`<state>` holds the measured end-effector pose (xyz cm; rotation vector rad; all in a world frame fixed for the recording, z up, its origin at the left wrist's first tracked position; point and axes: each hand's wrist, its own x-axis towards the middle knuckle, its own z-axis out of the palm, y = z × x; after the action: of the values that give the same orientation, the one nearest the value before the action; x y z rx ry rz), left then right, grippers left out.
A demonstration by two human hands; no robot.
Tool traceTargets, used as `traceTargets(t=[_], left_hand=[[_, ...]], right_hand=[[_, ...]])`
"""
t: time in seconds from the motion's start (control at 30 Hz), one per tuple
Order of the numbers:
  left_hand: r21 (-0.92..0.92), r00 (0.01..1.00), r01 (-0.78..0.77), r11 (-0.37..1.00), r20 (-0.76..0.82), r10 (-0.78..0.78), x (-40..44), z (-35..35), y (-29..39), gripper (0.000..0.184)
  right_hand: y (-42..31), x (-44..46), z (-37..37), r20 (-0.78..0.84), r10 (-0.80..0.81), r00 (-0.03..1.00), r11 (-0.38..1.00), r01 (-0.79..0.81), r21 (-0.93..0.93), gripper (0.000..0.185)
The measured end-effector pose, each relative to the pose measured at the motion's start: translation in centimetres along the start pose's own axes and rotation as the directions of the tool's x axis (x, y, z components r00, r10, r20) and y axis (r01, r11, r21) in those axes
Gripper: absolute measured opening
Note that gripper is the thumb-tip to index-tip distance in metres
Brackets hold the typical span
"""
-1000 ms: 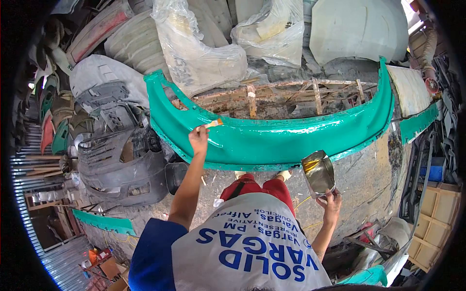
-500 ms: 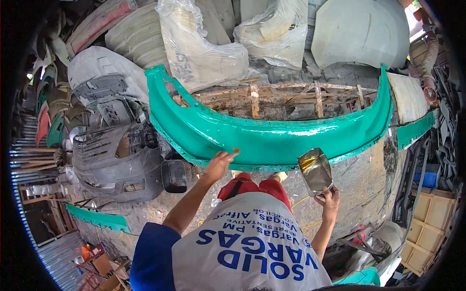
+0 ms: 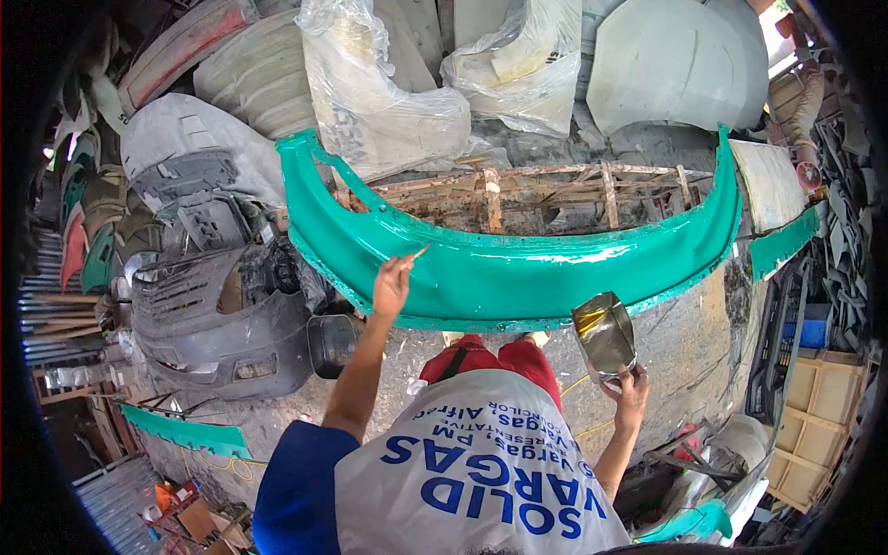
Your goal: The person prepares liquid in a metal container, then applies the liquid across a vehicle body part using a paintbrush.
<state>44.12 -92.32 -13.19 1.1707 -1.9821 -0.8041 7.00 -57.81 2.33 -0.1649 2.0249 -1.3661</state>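
A long, curved, glossy green bumper-shaped piece [image 3: 518,273] stretches across the middle of the view. My left hand [image 3: 392,285] is closed around a small paintbrush [image 3: 421,252]; only its thin tan end shows beyond my fingers. That end is over the left part of the green piece, and whether it touches the surface I cannot tell. In my right hand [image 3: 631,384] is an open metal can [image 3: 606,339], tilted and gripped at its near end. Its inside is shiny with a yellowish gleam. The can is beside the green piece's near edge, right of centre.
A grey car bumper [image 3: 217,328] and a black bin [image 3: 333,344] stand at the left. Plastic-wrapped parts [image 3: 379,111] and a pale hood-shaped panel [image 3: 680,69] lie beyond the green piece. A wooden frame [image 3: 492,199] shows behind it. A yellow cord [image 3: 592,428] runs along the floor.
My left hand has moved forward and left with the paintbrush, further over the green piece. My right hand and the can have barely shifted.
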Motion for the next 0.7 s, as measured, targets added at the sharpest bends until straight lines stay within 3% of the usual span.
traceTargets(t=[0.03,0.07,0.13,0.23,0.27,0.37,0.5,0.6,0.7], left_hand=[[0.141,1.000,0.013,0.990,0.014,-0.015,-0.8,0.5,0.9,0.019],[0.137,1.000,0.012,0.991,0.017,-0.015,-1.4,1.2,1.2,0.019],[0.281,0.986,-0.166,0.945,0.042,0.161,-2.4,2.4,1.2,0.030],[0.293,0.975,-0.191,0.937,0.165,0.147,-3.7,2.8,1.2,0.032],[0.161,0.964,-0.215,0.963,0.192,0.183,-3.7,3.0,0.4,0.034],[0.117,0.971,-0.120,0.986,0.221,0.092,-1.3,-0.7,3.4,0.038],[0.288,0.988,-0.154,0.945,0.070,0.139,-1.3,1.4,-0.8,0.044],[0.172,0.968,-0.188,0.967,0.201,0.152,-2.8,1.9,2.1,0.032],[0.018,0.980,-0.128,0.992,0.156,0.124,-3.8,0.8,3.0,0.025]], right_hand=[[0.1,-0.3,0.0,-0.018,0.008,1.000,1.000,-0.008,0.004,0.065],[0.2,-0.5,0.0,-0.023,0.008,1.000,1.000,-0.008,0.002,0.065],[-0.2,-0.9,0.4,-0.023,-0.002,1.000,1.000,0.002,0.000,0.065],[-0.9,-1.3,0.9,-0.011,0.002,1.000,1.000,-0.002,-0.023,0.065],[-1.1,-1.4,1.0,-0.010,-0.003,1.000,1.000,0.003,-0.027,0.065],[-1.4,-1.9,1.4,-0.011,-0.015,1.000,0.999,0.015,-0.043,0.067],[-1.2,-2.2,1.8,0.009,-0.005,1.000,0.999,0.005,-0.044,0.069],[-1.2,-2.2,1.9,0.004,-0.013,1.000,0.999,0.013,-0.048,0.070],[-1.2,-2.4,2.2,0.000,-0.031,1.000,0.997,0.031,-0.066,0.065]])
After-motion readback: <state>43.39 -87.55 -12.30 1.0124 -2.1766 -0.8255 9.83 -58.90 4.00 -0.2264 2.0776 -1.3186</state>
